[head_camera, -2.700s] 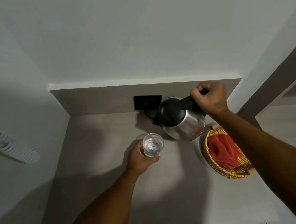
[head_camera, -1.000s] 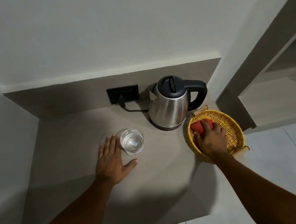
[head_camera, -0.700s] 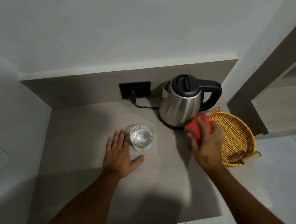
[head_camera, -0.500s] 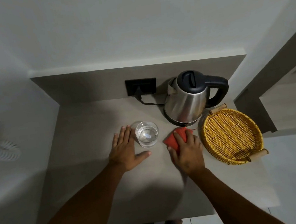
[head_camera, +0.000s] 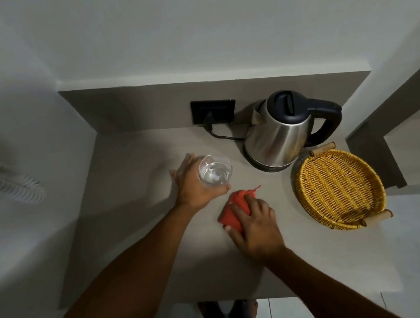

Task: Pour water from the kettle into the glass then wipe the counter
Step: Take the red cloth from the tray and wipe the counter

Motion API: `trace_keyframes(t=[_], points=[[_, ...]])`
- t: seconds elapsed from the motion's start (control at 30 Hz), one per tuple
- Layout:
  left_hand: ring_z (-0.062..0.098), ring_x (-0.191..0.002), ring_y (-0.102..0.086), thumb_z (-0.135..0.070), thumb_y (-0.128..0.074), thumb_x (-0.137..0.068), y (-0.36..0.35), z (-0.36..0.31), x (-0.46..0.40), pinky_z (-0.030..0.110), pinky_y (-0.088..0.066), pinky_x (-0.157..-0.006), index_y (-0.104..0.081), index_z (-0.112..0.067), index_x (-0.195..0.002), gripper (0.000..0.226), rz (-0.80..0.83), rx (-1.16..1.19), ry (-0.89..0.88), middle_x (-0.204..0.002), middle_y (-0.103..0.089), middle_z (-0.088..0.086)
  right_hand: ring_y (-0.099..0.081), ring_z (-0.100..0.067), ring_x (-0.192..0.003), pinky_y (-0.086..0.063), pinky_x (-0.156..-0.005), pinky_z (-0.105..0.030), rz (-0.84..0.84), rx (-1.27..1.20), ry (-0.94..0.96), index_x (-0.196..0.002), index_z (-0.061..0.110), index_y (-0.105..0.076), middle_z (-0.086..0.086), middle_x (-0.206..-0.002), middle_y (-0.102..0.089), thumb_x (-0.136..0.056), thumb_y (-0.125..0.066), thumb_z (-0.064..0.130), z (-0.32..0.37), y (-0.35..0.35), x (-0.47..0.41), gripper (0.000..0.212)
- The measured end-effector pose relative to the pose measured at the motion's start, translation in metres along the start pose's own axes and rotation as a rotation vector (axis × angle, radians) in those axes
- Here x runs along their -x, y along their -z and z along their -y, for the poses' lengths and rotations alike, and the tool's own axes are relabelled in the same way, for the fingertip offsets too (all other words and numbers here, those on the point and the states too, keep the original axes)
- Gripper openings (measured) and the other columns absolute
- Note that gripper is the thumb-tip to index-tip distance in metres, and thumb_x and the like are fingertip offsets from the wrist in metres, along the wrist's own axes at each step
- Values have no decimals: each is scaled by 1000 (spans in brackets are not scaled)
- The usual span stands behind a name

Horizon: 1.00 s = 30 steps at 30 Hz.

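The tabletop [head_camera: 130, 169] fills the middle of the frame, boxed in by walls along its top and left sides, with its front edge at the bottom and its right edge open to the floor. The kettle [head_camera: 277, 134] stands upright on its base at upper centre-right, its cord running to a wall socket [head_camera: 213, 110]. Just right of it, a wicker basket [head_camera: 339, 188] sits empty near the right edge.

The left hand [head_camera: 194, 187] wraps its grip around the glass [head_camera: 215, 170], which holds water and sits at centre. The right hand [head_camera: 256, 226] presses flat on a red cloth [head_camera: 236, 208], fingers spread over it, just below the glass.

The pour looks done, and wiping is the step in hand. The main risk is the glass: cloth and glass are close, so a wide stroke upward could knock it and spill, unless the left hand keeps it steady or lifts it clear. A sweep to the right could nudge the basket off the edge. The freest room lies on the left half and along the front.
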<state>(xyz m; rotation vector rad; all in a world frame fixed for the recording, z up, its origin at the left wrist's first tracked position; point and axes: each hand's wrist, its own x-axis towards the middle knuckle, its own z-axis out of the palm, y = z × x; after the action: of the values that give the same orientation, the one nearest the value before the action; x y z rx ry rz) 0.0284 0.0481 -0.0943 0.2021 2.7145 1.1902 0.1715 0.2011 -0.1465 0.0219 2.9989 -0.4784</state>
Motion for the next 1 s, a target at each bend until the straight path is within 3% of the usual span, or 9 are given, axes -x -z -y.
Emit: trace_keyframes(t=[0.07,0.17,0.27,0.4,0.5,0.6,0.77,0.83,1.0], points=[[18,-137,-45,-51,-95,-49,14,-5,-1,59,-21,-120,-60,-29,-119,82,-65,-3,-5,-135,-58,-5,-33,-42,-137,-32,-110,-56,75,-14,138,-149,32,-38,-17,-158,-33,-95,-32,69,28,-11,-8,66],[24,-139,-47,-52,-95,-52,42,-7,-3,61,-18,-122,-54,-26,-126,89,-85,1,27,-145,-56,4,-36,-42,-135,-32,-109,-52,82,-5,301,-148,28,-42,-19,-154,-36,-96,-42,61,62,-14,-52,61],[26,-130,-57,-53,-94,-51,66,-5,-1,63,-33,-115,-56,-23,-126,90,-130,9,13,-136,-64,7,-41,-41,-125,-35,-100,-47,6,10,199,-146,23,-45,-20,-148,-40,-95,-49,54,56,0,-100,59],[26,-133,-54,-54,-94,-46,81,0,8,63,-26,-118,-50,-16,-135,106,-139,-20,29,-137,-63,5,-39,-38,-124,-36,-98,-46,-61,13,7,-149,30,-39,-16,-149,-39,-95,-48,58,4,16,-94,62],[25,-127,-58,-51,-97,-49,83,7,9,61,-31,-116,-54,-18,-130,98,-140,-22,29,-133,-65,4,-38,-36,-127,-38,-102,-51,-29,10,39,-152,36,-30,-14,-153,-34,-96,-35,68,-27,13,-38,65],[24,-129,-57,-49,-98,-50,80,7,11,61,-31,-116,-56,-21,-128,93,-160,-1,38,-135,-64,4,-41,-42,-128,-41,-101,-58,53,3,114,-147,37,-37,-16,-152,-39,-95,-32,72,-19,-3,14,63],[22,-117,-63,-46,-97,-49,77,2,18,62,-38,-109,-62,-23,-117,80,-150,43,-39,-121,-68,-2,-40,-44,-135,-36,-108,-55,85,-10,307,-147,31,-44,-18,-154,-39,-95,-39,66,43,-15,-23,63],[20,-111,-65,-48,-95,-50,75,4,19,63,-41,-105,-63,-23,-115,76,-135,49,-76,-115,-69,-4,-35,-39,-137,-33,-110,-50,54,-1,265,-147,29,-42,-15,-156,-36,-95,-41,63,54,-10,-59,62],[17,-118,-60,-48,-97,-48,59,12,20,62,-32,-111,-62,-28,-119,82,-142,-46,-49,-121,-66,-7,-42,-36,-122,-40,-96,-46,-69,18,-37,-144,31,-44,-16,-145,-44,-94,-46,59,18,13,-90,57]])
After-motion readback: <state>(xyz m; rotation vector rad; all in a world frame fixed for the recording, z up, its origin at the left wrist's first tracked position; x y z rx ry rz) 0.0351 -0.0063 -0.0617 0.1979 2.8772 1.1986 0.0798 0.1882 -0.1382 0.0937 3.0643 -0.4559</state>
